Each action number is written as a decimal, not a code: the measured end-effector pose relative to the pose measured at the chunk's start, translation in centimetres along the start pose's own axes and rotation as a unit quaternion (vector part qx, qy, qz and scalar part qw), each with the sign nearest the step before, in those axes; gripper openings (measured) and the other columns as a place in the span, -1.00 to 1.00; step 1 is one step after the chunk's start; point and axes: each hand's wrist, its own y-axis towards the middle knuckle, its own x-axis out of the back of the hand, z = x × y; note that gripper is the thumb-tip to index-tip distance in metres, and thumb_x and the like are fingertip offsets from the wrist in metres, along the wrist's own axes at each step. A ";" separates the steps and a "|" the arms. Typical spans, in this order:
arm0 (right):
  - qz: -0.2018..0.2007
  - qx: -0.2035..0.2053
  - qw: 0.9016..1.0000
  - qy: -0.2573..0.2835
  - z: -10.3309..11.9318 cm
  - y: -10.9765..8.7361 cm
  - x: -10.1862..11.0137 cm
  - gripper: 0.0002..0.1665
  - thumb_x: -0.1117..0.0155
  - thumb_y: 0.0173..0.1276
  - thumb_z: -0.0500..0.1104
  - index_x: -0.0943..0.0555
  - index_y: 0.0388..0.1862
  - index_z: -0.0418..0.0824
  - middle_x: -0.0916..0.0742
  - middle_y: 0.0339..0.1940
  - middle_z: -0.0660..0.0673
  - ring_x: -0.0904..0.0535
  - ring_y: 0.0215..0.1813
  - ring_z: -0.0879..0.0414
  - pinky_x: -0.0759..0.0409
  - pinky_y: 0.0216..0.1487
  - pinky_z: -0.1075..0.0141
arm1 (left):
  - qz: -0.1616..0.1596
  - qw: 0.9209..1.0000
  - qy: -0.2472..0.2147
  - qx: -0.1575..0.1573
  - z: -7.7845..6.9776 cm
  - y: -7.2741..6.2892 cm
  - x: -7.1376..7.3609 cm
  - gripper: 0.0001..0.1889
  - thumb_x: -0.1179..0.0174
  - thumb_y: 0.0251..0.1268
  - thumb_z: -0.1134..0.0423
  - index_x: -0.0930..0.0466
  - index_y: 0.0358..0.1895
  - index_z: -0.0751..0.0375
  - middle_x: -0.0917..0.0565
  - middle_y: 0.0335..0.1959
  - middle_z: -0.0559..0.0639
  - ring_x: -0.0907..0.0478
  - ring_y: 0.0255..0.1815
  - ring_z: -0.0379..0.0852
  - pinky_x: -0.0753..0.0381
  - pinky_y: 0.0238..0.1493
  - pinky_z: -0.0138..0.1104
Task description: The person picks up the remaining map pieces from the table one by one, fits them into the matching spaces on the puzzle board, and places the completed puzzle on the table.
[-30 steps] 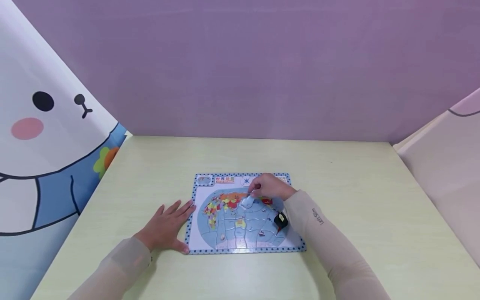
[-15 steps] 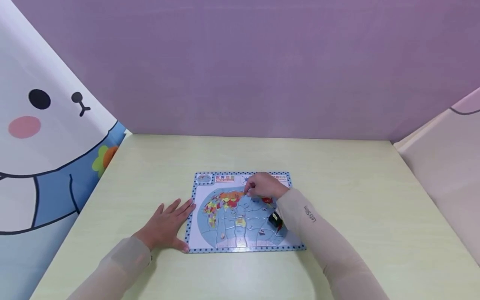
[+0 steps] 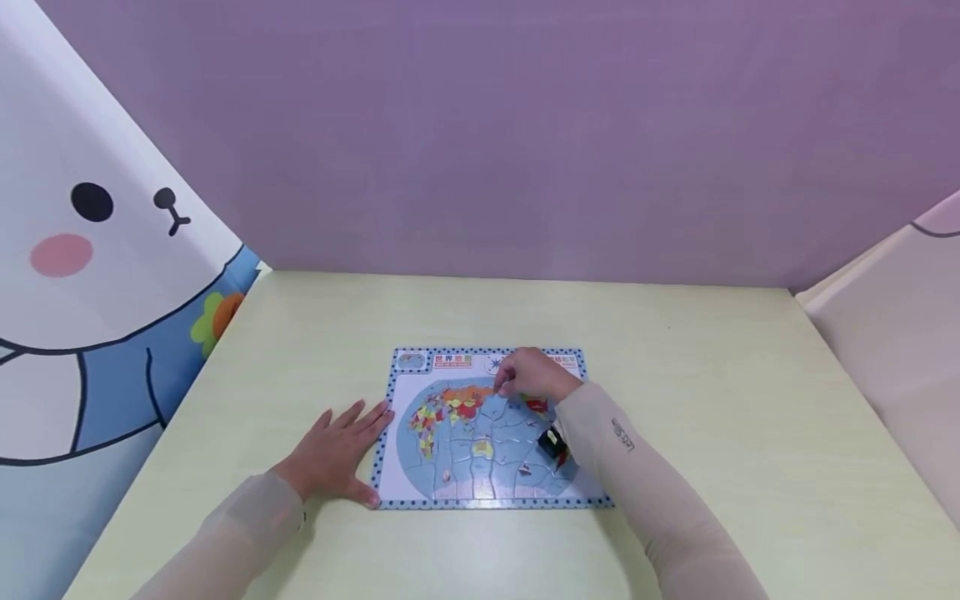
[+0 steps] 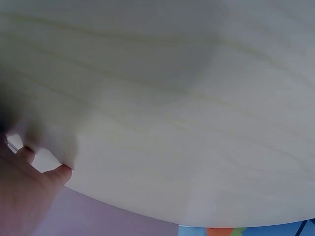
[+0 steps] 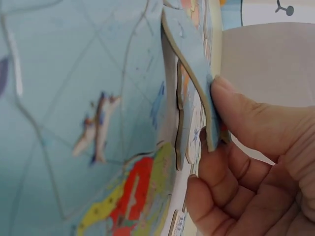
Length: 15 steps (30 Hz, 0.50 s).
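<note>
A world map jigsaw puzzle (image 3: 480, 450) with a dotted blue border lies on the table, most of its blue oval covered with pieces. My right hand (image 3: 534, 373) is over its upper middle. Between thumb and fingers it pinches a light blue puzzle piece (image 5: 194, 46), which stands tilted, its far end right at the neighbouring pieces. Beneath the raised end, a pale gap shows in the right wrist view. My left hand (image 3: 337, 450) lies spread along the puzzle's left edge, fingertips on the border and thumb at the lower left corner.
The pale wooden table (image 3: 750, 433) extends all round the puzzle. A purple backdrop (image 3: 525, 142) rises behind it, with a cartoon-printed cloth (image 3: 112, 292) at the left. A small black device (image 3: 552, 443) sits at my right wrist, over the puzzle.
My right hand has shifted slightly left and lowered the blue puzzle piece closer to the puzzle. The left hand keeps its place on the edge.
</note>
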 end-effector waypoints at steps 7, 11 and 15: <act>0.003 0.004 1.000 -0.005 -0.3 0.3 -0.1 -0.94 -0.38 0.23 -0.28 -0.73 -0.35 -0.14 -0.68 -0.25 -0.02 -0.51 -0.16 0.05 -0.54 0.00 0.20 | 0.000 1.000 0.007 0.007 -0.2 0.0 -0.1 0.21 -0.37 -0.25 -0.39 -0.11 0.48 0.22 -0.11 0.51 0.12 0.03 0.48 0.30 0.01 0.30 0.33; 0.005 -0.005 1.000 -0.011 -0.5 0.4 -0.2 -0.96 -0.39 0.23 -0.26 -0.72 -0.32 -0.15 -0.68 -0.24 -0.03 -0.53 -0.15 0.05 -0.55 0.02 0.19 | -0.005 1.000 0.005 0.004 -0.1 0.0 -0.2 0.21 -0.36 -0.25 -0.40 -0.12 0.47 0.23 -0.12 0.51 0.13 0.03 0.48 0.30 0.00 0.29 0.33; 0.006 -0.006 1.000 -0.018 -0.4 0.4 -0.3 -0.96 -0.39 0.23 -0.25 -0.71 -0.33 -0.17 -0.68 -0.30 -0.01 -0.52 -0.20 0.07 -0.56 -0.04 0.22 | 0.000 1.000 0.002 0.011 -0.2 -0.1 -0.2 0.21 -0.37 -0.26 -0.39 -0.11 0.47 0.23 -0.12 0.51 0.13 0.03 0.48 0.30 0.01 0.29 0.34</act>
